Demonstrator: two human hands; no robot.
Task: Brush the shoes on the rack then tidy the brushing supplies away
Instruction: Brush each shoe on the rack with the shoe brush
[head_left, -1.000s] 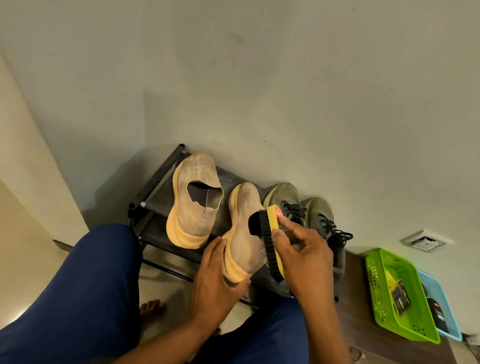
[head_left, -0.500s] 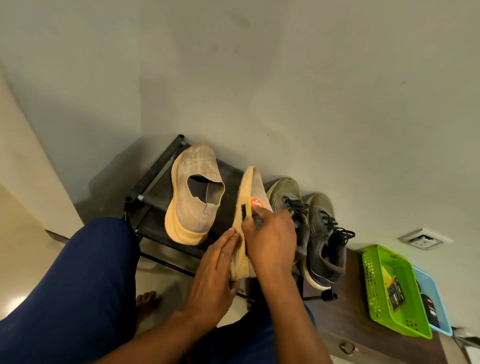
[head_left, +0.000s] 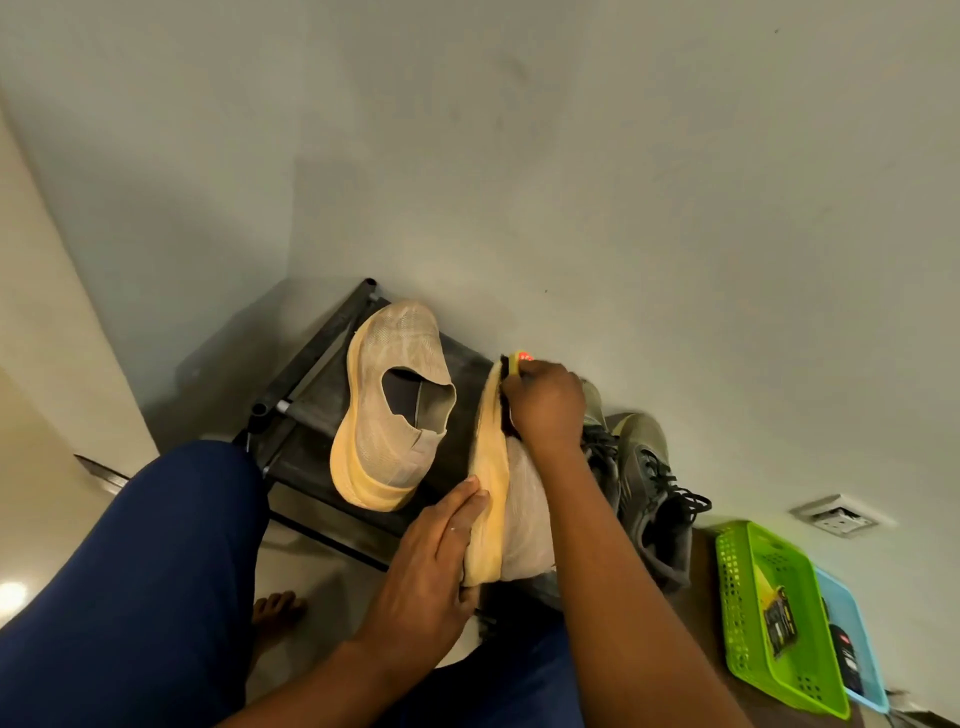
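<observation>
A beige mesh slip-on shoe with a pale yellow-orange sole (head_left: 387, 415) sits on a black metal shoe rack (head_left: 311, 364). A matching beige shoe tipped on its side (head_left: 511, 493) shows the same yellow-orange sole edge. A yellow-backed brush with black bristles and a red label (head_left: 514, 364) lies against it. Two olive-green lace-up sneakers with black laces (head_left: 649, 483) stand alongside. A lime-green perforated plastic basket (head_left: 737, 597) and a light-blue plastic basket (head_left: 857, 639) rest on dark brown wood. The trousers are navy blue, the wall grey-white.
</observation>
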